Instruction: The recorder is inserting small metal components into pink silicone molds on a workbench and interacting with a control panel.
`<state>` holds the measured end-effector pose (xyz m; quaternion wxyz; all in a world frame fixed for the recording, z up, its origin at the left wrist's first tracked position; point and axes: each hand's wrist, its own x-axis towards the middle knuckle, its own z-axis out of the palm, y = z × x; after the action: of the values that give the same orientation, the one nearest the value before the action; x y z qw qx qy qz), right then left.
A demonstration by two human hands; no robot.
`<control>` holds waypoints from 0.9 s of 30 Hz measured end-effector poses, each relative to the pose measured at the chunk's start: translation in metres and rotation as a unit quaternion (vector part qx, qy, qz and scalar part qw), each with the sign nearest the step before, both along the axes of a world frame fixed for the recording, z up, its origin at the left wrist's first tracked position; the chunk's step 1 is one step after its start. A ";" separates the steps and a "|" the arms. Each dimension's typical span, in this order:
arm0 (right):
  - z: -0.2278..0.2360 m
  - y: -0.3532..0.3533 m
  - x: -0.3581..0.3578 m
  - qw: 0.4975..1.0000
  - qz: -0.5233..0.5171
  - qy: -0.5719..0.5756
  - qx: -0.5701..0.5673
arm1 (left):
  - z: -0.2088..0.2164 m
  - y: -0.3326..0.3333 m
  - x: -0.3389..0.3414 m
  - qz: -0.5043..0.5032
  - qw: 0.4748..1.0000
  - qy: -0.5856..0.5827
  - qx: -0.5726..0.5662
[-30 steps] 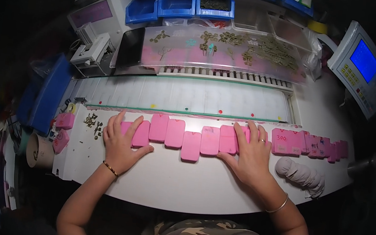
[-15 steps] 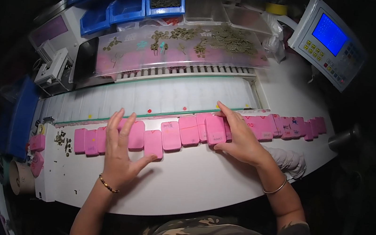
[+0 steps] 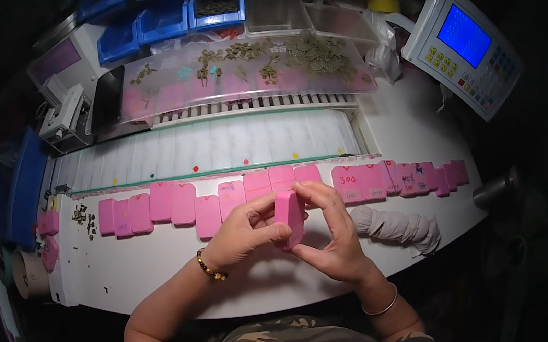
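Above the white table, both of my hands hold one pink rubber mould [image 3: 289, 220], a rounded block stood on edge. My left hand [image 3: 245, 235] grips its left side, thumb across the lower front. My right hand [image 3: 334, 238] is curled round the right side, index finger near the top and thumb near the bottom. Behind them runs a row of pink moulds, among them one at the left [image 3: 139, 213] and a wider marked group [image 3: 359, 184] at the right. Part of the row is hidden by my hands.
A rolled grey-white cloth [image 3: 396, 229] lies right of my hands. Behind the row is a long glass-edged tray [image 3: 221, 149]. A clear sheet [image 3: 180, 93] bears dark green pieces. Blue bins [image 3: 162, 20] stand at the back, a control panel [image 3: 466, 52] at the right.
My right hand has lifted a pink mould out of the row and brought it nearer. My left hand has left the row's left part and joined it on the mould.
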<state>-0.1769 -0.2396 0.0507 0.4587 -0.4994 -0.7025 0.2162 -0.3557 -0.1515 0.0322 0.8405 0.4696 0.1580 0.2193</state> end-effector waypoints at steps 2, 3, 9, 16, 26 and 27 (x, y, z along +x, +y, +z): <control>-0.002 -0.001 0.000 0.999 -0.005 -0.034 0.005 | 0.004 -0.005 0.000 0.036 0.997 0.020 0.070; -0.002 -0.002 -0.003 0.999 0.013 0.018 -0.023 | 0.001 -0.006 0.000 0.036 0.997 0.022 0.068; -0.014 -0.004 -0.009 0.955 0.071 0.237 -0.163 | -0.008 -0.007 -0.001 0.163 0.854 0.135 0.475; -0.014 -0.003 -0.012 0.956 0.049 0.236 -0.169 | -0.007 -0.008 -0.008 0.124 0.868 0.116 0.466; 0.003 -0.003 -0.003 0.979 0.055 0.123 -0.151 | -0.001 -0.001 -0.017 0.037 0.913 0.110 0.390; 0.003 -0.004 -0.003 0.979 0.054 0.124 -0.151 | -0.002 -0.001 -0.017 0.033 0.933 0.087 0.347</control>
<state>-0.1796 -0.2435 0.0538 0.4490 -0.4935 -0.6257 0.4043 -0.3731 -0.1526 0.0299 0.6005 0.7439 0.1599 0.2459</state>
